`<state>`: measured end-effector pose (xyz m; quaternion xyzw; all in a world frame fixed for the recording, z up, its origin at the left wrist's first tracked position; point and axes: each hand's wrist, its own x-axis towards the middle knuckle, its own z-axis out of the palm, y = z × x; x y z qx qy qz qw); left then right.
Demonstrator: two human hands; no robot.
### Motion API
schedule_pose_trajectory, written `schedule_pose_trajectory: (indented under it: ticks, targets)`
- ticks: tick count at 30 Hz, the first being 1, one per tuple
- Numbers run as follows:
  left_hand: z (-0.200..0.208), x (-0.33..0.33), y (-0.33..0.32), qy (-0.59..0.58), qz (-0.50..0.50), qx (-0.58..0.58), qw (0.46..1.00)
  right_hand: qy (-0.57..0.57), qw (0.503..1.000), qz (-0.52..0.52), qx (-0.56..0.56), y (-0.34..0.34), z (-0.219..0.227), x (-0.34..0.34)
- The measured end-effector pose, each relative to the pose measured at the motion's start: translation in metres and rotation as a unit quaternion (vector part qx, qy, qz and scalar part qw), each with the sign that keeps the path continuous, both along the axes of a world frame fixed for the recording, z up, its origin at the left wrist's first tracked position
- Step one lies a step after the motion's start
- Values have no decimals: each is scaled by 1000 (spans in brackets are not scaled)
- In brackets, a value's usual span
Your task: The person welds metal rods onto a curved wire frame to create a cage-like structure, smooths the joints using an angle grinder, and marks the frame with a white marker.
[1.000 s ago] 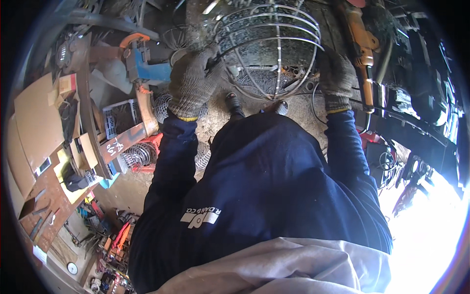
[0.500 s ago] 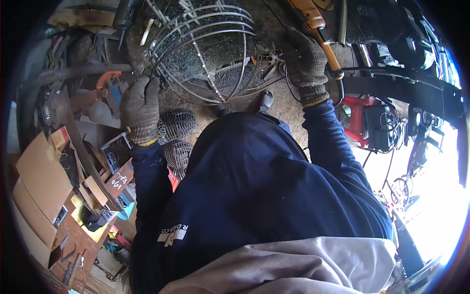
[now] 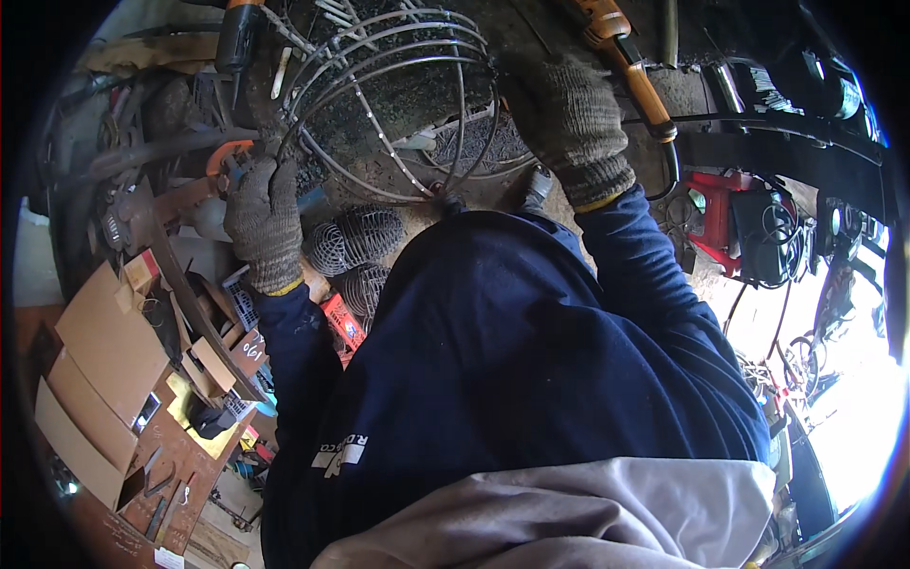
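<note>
A round cage of bent metal rods (image 3: 393,156), with several curved hoops, stands in front of me at the top. My left hand (image 3: 265,218), in a grey knit glove, is at its left side, thumb and fingers pressed together around a rod. My right hand (image 3: 573,119), gloved likewise, is at the cage's right edge with its fingers curled; the fingertips are in shadow. Just right of that hand lies an orange power tool (image 3: 626,66) with a black cord.
Another orange-and-black tool (image 3: 237,43) is at the upper left. Finished-looking wire baskets (image 3: 355,237) lie on the floor by my left forearm. Cardboard (image 3: 104,341) and hand tools cover a brown bench at left. A red stool (image 3: 716,223) stands at right.
My right hand has moved left, from beside the power tool to the cage's right edge. My left hand has shifted slightly left and down. The view has turned a little.
</note>
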<state>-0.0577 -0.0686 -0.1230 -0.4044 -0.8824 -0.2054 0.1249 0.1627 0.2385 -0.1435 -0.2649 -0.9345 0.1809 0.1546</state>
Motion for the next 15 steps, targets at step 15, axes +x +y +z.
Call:
schedule_pose_trajectory:
  ticks: [15]
  targets:
    - [7,-3,-11,-2,1,9,1000,66,992,46,-92,-1,-37,-17]
